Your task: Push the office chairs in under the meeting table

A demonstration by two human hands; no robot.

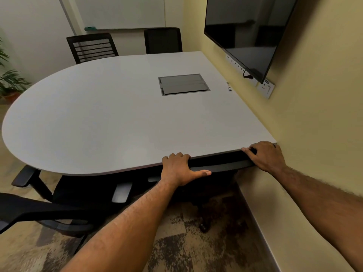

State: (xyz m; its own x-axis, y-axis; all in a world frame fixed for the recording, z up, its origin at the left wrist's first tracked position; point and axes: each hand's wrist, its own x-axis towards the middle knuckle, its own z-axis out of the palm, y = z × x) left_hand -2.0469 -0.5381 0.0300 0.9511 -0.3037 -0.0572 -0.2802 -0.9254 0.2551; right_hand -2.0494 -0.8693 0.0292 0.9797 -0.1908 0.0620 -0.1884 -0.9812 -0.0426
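You are standing at the near side of the white table (117, 114), close to the yellow wall (318, 114). Your left hand (176, 167) is grasping the top edge of the black chair back (222, 163), with the fingers curling over it and the thumb lying along it. Your right hand (267, 156) is grasping the same edge, nearer to the wall. This chair back is sitting just at the table edge, and the rest of the chair is lying in dark shadow under the table. To your left, a second chair (88, 191) is sitting partly under the table, its armrests showing. A third chair (39, 211) is standing outside, near you. At the far side two more chairs (92, 48) are standing close to the table.
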